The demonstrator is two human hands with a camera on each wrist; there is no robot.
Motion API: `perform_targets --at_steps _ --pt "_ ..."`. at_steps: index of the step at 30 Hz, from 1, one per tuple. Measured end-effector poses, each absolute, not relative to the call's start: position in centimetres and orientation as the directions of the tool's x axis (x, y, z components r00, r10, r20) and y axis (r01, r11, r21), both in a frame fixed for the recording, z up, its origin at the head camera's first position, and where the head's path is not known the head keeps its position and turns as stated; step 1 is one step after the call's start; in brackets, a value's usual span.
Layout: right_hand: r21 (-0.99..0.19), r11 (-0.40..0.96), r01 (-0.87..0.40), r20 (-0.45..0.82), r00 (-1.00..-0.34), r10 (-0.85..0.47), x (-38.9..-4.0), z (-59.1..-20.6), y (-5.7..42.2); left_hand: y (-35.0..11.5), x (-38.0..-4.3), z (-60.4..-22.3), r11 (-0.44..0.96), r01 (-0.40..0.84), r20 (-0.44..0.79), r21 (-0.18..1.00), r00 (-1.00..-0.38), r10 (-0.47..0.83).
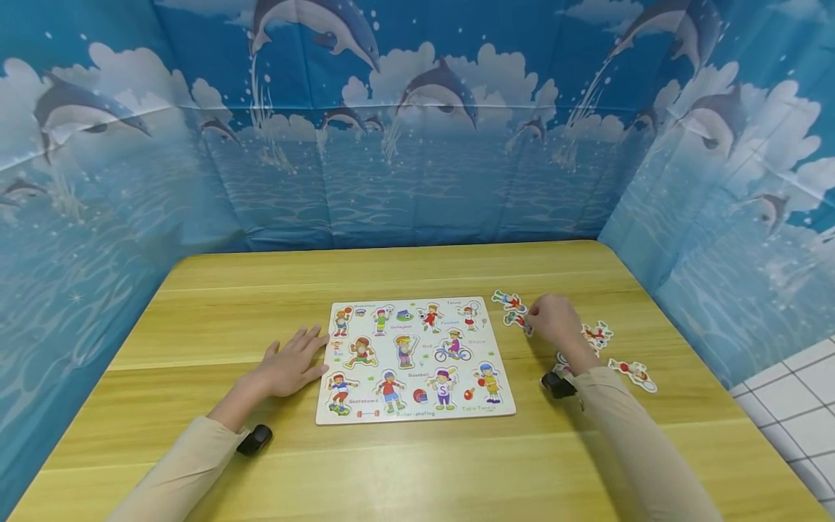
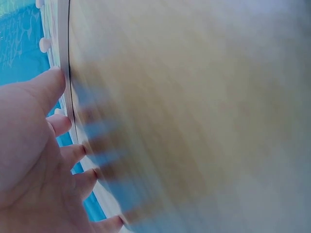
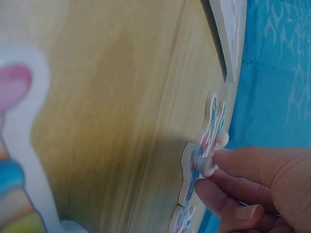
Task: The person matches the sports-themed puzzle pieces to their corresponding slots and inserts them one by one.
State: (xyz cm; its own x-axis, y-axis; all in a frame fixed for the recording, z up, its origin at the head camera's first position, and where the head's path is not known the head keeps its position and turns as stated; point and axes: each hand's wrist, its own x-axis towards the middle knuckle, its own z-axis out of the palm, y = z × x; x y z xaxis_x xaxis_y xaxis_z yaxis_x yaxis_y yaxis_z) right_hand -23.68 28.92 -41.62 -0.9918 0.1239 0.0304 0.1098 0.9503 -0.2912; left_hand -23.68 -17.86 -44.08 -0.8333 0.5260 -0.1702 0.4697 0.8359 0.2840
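A white wooden puzzle board (image 1: 385,366) printed with sports figures lies flat on the table. My left hand (image 1: 290,364) rests with spread fingers at its left edge; in the left wrist view the thumb (image 2: 48,87) lies against the board's side. To the right of the board, my right hand (image 1: 556,319) is over a loose cutout puzzle piece (image 1: 517,321). The right wrist view shows its thumb and fingers pinching the small white knob (image 3: 208,168) on a figure piece. Another puzzle piece (image 1: 509,299) lies just beyond that one.
More loose pieces lie right of the board, among them a puzzle piece (image 1: 596,335) and a red-and-white puzzle piece (image 1: 634,375); some are partly under the right forearm. The wooden table (image 1: 404,471) meets a blue dolphin-print curtain (image 1: 417,181) at its back and sides.
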Motion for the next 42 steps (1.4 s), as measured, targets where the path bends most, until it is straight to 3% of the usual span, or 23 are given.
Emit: perform_targets --at_steps 10,42 --pt "-0.272 0.946 0.174 0.015 -0.983 0.185 -23.8 -42.0 28.6 -17.9 -23.7 -44.2 0.838 0.467 -0.168 0.283 -0.836 0.523" --pt "-0.283 0.947 0.152 0.013 -0.987 0.162 -23.7 -42.0 27.8 -17.8 -23.8 -44.5 0.838 0.475 -0.155 0.268 -0.838 0.524"
